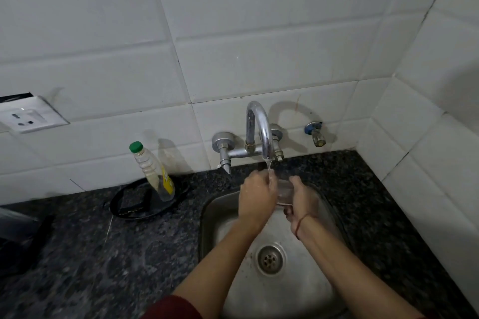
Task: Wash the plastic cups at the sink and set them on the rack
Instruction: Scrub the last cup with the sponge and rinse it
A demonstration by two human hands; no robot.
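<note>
A clear plastic cup [284,193] is held over the steel sink [210,215], just under the chrome tap [260,129]. Water runs from the spout onto the cup and my fingers. My right hand [302,202] wraps the cup from the right side. My left hand [256,195] presses against the cup's left side, fingers curled at its rim. Most of the cup is hidden between the two hands. No rack is in view.
A dish soap bottle [153,171] with a green cap leans on a black round stand [145,202] left of the sink. A dark granite counter [90,254] surrounds the sink. A wall socket [26,118] sits far left, a small valve [316,133] right of the tap.
</note>
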